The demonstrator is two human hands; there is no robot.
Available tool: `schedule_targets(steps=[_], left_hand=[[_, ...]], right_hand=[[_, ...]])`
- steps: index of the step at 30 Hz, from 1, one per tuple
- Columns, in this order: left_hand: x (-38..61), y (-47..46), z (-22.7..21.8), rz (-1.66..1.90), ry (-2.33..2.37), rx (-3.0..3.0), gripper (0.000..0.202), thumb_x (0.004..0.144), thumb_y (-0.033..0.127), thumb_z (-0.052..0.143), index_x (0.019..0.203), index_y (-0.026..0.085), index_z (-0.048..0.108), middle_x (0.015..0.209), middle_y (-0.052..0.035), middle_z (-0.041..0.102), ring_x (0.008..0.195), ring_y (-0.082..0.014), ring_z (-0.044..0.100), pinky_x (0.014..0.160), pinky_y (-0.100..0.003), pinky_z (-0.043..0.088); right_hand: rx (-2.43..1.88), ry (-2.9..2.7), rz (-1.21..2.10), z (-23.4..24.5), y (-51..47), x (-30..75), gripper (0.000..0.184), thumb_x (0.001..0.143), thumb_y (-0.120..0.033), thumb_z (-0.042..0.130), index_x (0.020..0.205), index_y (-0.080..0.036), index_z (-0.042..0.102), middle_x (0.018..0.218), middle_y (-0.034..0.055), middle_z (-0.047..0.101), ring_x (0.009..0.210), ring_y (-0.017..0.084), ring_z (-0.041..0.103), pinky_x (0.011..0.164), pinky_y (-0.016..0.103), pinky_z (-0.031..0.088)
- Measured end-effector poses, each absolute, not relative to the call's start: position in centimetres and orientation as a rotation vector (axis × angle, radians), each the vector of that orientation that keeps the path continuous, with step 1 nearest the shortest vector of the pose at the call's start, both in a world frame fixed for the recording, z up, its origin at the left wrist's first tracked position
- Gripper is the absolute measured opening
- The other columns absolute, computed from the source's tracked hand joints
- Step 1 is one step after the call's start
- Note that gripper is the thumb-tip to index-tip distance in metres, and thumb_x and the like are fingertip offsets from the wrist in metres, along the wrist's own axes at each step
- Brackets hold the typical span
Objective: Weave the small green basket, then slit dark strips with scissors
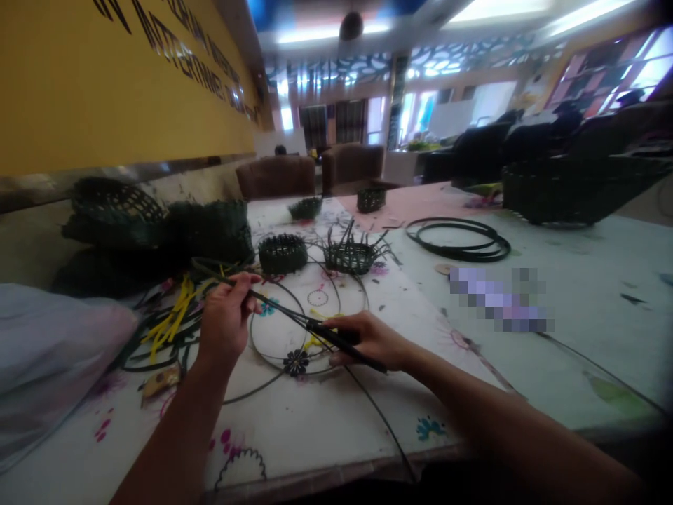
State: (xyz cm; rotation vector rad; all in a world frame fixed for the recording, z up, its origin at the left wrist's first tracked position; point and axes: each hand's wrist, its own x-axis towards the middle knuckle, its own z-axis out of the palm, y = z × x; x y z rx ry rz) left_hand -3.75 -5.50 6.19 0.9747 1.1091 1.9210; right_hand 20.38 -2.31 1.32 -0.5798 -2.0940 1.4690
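Observation:
My left hand (pixel 227 312) is closed, pinching a thin dark green weaving strip (pixel 278 307) that slants down toward the right. My right hand (pixel 368 340) is wrapped around a long black-handled tool (pixel 347 344); blur and darkness hide its exact kind. The tool's front end meets the strip between my hands, and I cannot tell whether it grips it. Below them, a long strip (pixel 263 384) loops over the flowered tablecloth (pixel 315 421). Just beyond stand a small round woven basket (pixel 282 254) and an unfinished one (pixel 351 257) with loose strip ends sticking up.
Larger dark woven baskets (pixel 207 228) crowd the left, near yellow strips (pixel 171 315) and a white plastic bag (pixel 57 365). Coiled strips (pixel 457 238) lie at the right, with a blurred-out purple item (pixel 494 298) nearer. A wide basket (pixel 573 189) stands behind. Chairs (pixel 352 168) line the far side.

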Motion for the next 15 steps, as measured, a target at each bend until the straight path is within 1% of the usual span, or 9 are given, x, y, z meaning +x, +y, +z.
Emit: schedule_targets(steps=[3, 5, 7, 9, 10, 12, 15], left_hand=[[-3.8, -5.8, 5.8, 1.938, 1.199, 0.973, 0.024, 0.068, 0.031, 0.078, 0.070, 0.012, 0.063, 0.081, -0.0020, 0.065, 0.041, -0.0024, 0.041, 0.040, -0.019, 0.041], [-4.0, -6.0, 5.6, 1.913, 1.246, 0.970, 0.026, 0.067, 0.033, 0.078, 0.068, 0.011, 0.063, 0.079, -0.0024, 0.065, 0.040, -0.0021, 0.039, 0.039, -0.018, 0.041], [-4.3, -6.1, 5.6, 1.855, 1.260, 0.970, 0.030, 0.069, 0.038, 0.076, 0.069, 0.011, 0.064, 0.074, -0.0029, 0.064, 0.040, -0.0034, 0.040, 0.038, -0.019, 0.041], [-4.6, -6.3, 5.7, 1.825, 1.249, 0.977, 0.032, 0.073, 0.042, 0.072, 0.071, 0.010, 0.065, 0.069, -0.0033, 0.062, 0.041, -0.0056, 0.044, 0.039, -0.020, 0.043], [-4.8, -6.4, 5.7, 1.829, 1.249, 0.986, 0.031, 0.075, 0.041, 0.070, 0.072, 0.011, 0.065, 0.068, -0.0031, 0.061, 0.042, -0.0066, 0.046, 0.041, -0.021, 0.045], [-5.1, -6.5, 5.7, 1.863, 1.250, 1.005, 0.024, 0.075, 0.035, 0.070, 0.072, 0.012, 0.064, 0.064, -0.0012, 0.058, 0.043, -0.0075, 0.048, 0.043, -0.021, 0.047], [-5.4, -6.4, 5.5, 1.899, 1.241, 1.035, 0.017, 0.075, 0.027, 0.071, 0.071, 0.015, 0.060, 0.057, 0.0022, 0.052, 0.040, -0.0073, 0.044, 0.041, -0.021, 0.046]], right_hand=[[-0.612, -2.047, 1.598, 0.8, -2.6, 19.9, 0.061, 0.069, -0.040, 0.081, 0.122, -0.014, 0.065, 0.065, -0.0056, 0.048, 0.056, 0.008, 0.041, 0.049, 0.019, 0.030], [-0.607, -2.015, 1.729, 0.6, -2.8, 19.8, 0.059, 0.072, -0.042, 0.078, 0.122, -0.014, 0.064, 0.062, -0.0062, 0.047, 0.053, 0.007, 0.041, 0.046, 0.018, 0.030], [-0.576, -1.989, 1.840, 0.7, -3.0, 19.8, 0.054, 0.076, -0.045, 0.075, 0.119, -0.014, 0.064, 0.062, -0.0063, 0.047, 0.049, 0.006, 0.041, 0.042, 0.017, 0.030], [-0.538, -1.968, 1.909, 0.8, -3.2, 19.9, 0.050, 0.077, -0.047, 0.073, 0.112, -0.013, 0.065, 0.061, -0.0066, 0.046, 0.046, 0.005, 0.041, 0.040, 0.016, 0.030], [-0.515, -1.954, 1.937, 0.8, -3.3, 19.9, 0.048, 0.077, -0.048, 0.072, 0.109, -0.013, 0.065, 0.060, -0.0068, 0.045, 0.045, 0.005, 0.041, 0.040, 0.016, 0.029], [-0.467, -1.911, 1.979, 0.8, -3.6, 19.8, 0.043, 0.078, -0.048, 0.072, 0.101, -0.012, 0.065, 0.059, -0.0070, 0.044, 0.044, 0.005, 0.040, 0.040, 0.016, 0.029], [-0.436, -1.862, 2.007, 0.8, -3.8, 19.4, 0.037, 0.080, -0.047, 0.070, 0.091, -0.013, 0.062, 0.057, -0.0071, 0.044, 0.044, 0.004, 0.039, 0.040, 0.016, 0.027]])
